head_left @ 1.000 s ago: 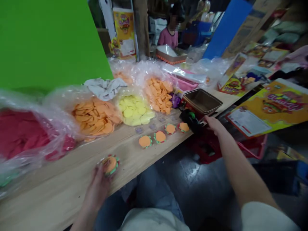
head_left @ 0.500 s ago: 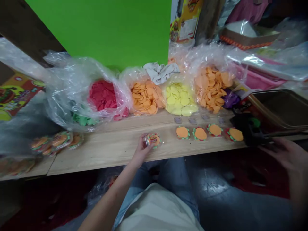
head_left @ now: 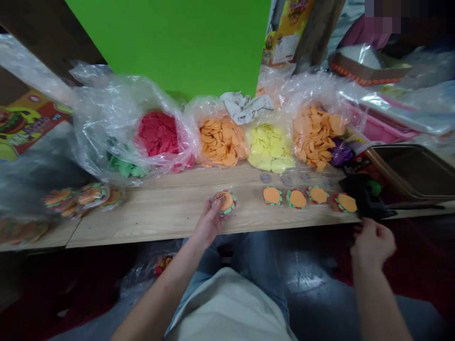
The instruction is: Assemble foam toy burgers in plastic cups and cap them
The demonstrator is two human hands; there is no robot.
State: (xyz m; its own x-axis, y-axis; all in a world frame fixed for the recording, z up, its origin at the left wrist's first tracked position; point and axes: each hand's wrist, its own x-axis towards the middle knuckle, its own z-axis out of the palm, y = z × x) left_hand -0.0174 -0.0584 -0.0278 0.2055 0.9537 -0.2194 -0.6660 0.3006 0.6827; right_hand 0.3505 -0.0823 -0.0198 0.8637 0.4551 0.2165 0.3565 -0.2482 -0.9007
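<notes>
My left hand (head_left: 209, 220) is closed on the near left edge of a clear-packed toy burger (head_left: 227, 202), thumb on top by a small printed label (head_left: 219, 195). The burger has an orange bun with green and red edges. Past the bench's front edge on the right, my right hand (head_left: 374, 242) has its fingers curled together; what they hold, if anything, is hidden. It is just below a black object with a green round part (head_left: 366, 189). Between the hands, several toy burgers (head_left: 296, 199) stand in a row, with small clear pieces (head_left: 286, 180) behind them.
Along the back of the bench (head_left: 152, 213) are open plastic bags of red pieces (head_left: 158, 135), orange pieces (head_left: 220, 142), yellow pieces (head_left: 270, 148) and more orange pieces (head_left: 316, 135). Packed burgers (head_left: 93, 193) are piled at left. A dark tray (head_left: 415, 173) sits at right.
My right hand has moved left and its fingers have curled in. Under my left hand, the label now sits at the burger's upper left, and the hand has shifted slightly.
</notes>
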